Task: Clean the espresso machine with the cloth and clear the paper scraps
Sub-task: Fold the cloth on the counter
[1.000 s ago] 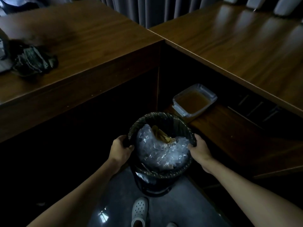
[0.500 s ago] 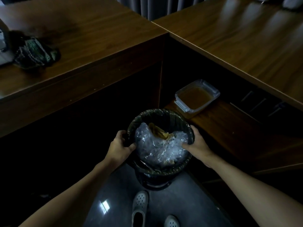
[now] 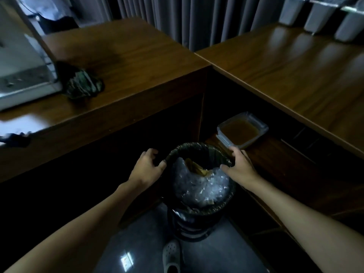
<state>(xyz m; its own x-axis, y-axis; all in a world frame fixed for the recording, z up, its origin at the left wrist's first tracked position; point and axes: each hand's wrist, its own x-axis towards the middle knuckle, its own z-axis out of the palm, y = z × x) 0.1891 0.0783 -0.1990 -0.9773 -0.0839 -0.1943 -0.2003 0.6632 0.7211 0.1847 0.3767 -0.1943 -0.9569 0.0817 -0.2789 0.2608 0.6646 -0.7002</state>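
Note:
A black waste bin with a dark liner stands on the floor under the counter corner, filled with crumpled clear plastic and brown scraps. My left hand grips its left rim and my right hand grips its right rim. On the left counter lies a crumpled dark green cloth, beside the metal base of the espresso machine at the left edge. Near the counter's front left edge sits a white paper scrap, partly blurred.
Two brown wooden counters meet in an L. A clear plastic container with brown contents sits on a low shelf right of the bin. Grey canisters stand at the far right. My white clog is on the shiny floor.
Both hands have slid up and farther along the bin's rim, and the bin sits closer under the counter. The view has tilted up, bringing the espresso machine into sight.

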